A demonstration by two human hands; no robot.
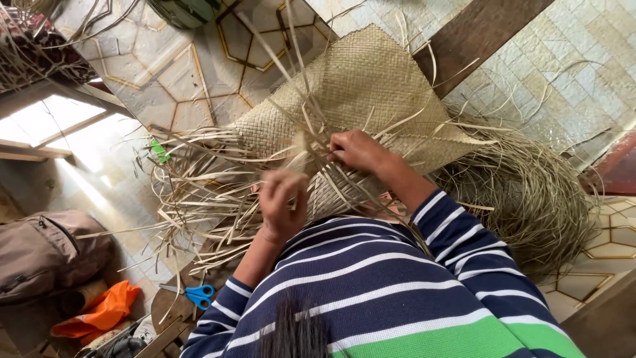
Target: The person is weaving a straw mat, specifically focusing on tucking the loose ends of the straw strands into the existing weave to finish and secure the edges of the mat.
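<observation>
Straw-coloured mat: I see a woven mat (371,86) of flat pale strips spread on the tiled floor (165,73), its finished part far from me and its near edge ending in loose strips (199,199) that fan out to the left.
Left hand: my left hand (281,202) is near the middle, fingers curled around a few loose strips at the unwoven edge; it is blurred, so the grip is probably closed, though I cannot count the strips.
Right hand: my right hand (358,151) rests on the mat's working edge, fingers pinching strips just beyond the left hand.
Right side: a heap of thin dry fibres (530,192) lies beside the mat.
Near left: blue-handled scissors (195,293), an orange cloth (99,311) and a brown bag (46,252) lie well apart from the hands.
Sleeves: navy with white stripes.
</observation>
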